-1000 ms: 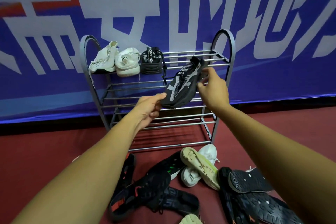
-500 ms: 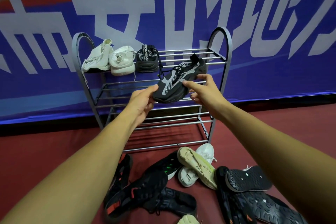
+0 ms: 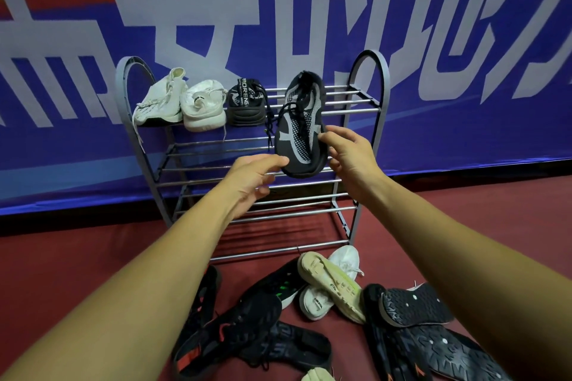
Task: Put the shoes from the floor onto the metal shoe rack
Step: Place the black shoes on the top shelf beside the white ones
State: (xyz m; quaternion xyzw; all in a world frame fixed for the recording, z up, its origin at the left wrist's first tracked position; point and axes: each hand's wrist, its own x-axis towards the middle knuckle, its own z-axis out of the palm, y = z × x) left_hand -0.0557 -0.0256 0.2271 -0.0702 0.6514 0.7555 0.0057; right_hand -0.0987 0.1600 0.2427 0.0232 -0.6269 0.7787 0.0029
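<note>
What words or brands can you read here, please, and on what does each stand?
"RORENG", up the tongue of the black shoe on top of the rack; first letter unclear.
Large white Chinese characters on the banner: cropped, not surely readable.
Marks on the sole of the white shoe on the floor: too small.

The metal shoe rack (image 3: 349, 110) has a matt grey painted frame and smooth, glossy rails that catch the light. The black-and-grey shoe (image 3: 301, 130) in front of its top shelf is matt, open-knit cloth with a smooth, dark, rubbery sole rim. At the far left of that shelf, the left white shoe (image 3: 161, 99) and the second white shoe (image 3: 202, 107) look like soft, slightly rough cloth. The black shoe (image 3: 246, 105) beside them has a ribbed, rubbery toe. The floor (image 3: 77, 263) is smooth, matt dark red. The near-right upturned black sole (image 3: 414, 306) is matt rubber with rough tread. The blue banner (image 3: 464, 139) is a smooth sheet with a faint sheen.
</note>
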